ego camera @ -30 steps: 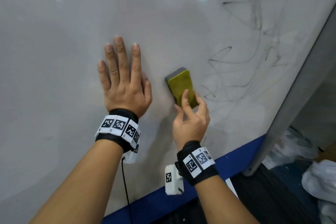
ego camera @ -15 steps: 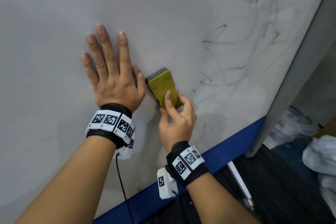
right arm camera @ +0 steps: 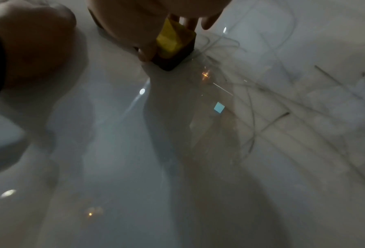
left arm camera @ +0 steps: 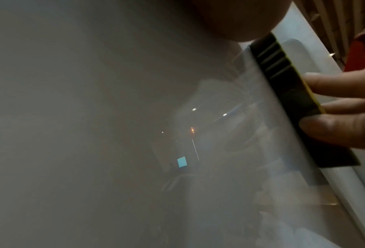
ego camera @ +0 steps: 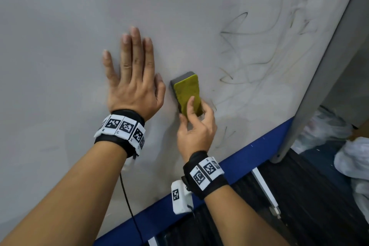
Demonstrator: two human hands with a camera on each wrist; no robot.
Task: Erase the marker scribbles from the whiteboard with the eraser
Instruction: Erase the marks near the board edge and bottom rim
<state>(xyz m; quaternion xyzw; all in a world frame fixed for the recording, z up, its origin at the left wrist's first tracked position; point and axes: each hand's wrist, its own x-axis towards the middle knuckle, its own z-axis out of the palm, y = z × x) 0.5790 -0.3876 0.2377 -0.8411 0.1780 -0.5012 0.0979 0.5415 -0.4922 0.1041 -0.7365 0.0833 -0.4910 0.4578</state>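
The right hand (ego camera: 196, 132) is pinching the yellow eraser (ego camera: 187, 93) against the whiteboard (ego camera: 60, 46); the left hand (ego camera: 133, 86) is lying flat beside it. Faint scribbles (ego camera: 259, 56) are remaining rightward; roughly half-finished.

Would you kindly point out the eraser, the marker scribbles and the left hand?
eraser (ego camera: 187, 91): head view, on its yellow back.
marker scribbles (ego camera: 235, 32): head view, on a dark loop stroke.
left hand (ego camera: 132, 88): head view, on the back of the hand.
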